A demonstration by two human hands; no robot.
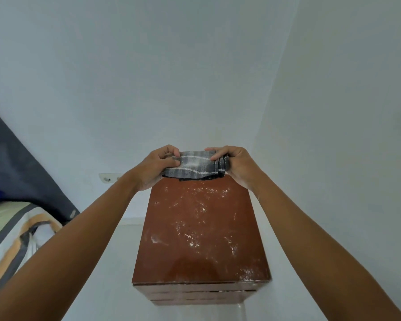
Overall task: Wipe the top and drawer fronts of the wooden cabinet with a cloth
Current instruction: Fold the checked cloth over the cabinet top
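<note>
- The wooden cabinet (200, 237) is standing below my outstretched arms, its reddish-brown top showing white dusty specks and smears; the drawer fronts (196, 294) are showing only as thin edges at the near side.
- The cloth (195, 166), grey with pale plaid stripes, is lying bunched over the far edge of the top, stretched between my hands.
- My left hand (159, 166) is pinching its left end, fingers curled; my right hand (235, 165) is gripping the folded right end.
- Left of my left arm, striped bedding (14, 232) and dark fabric (16, 167) are lying; a wall socket (107, 179) is sitting just beside my left wrist.
</note>
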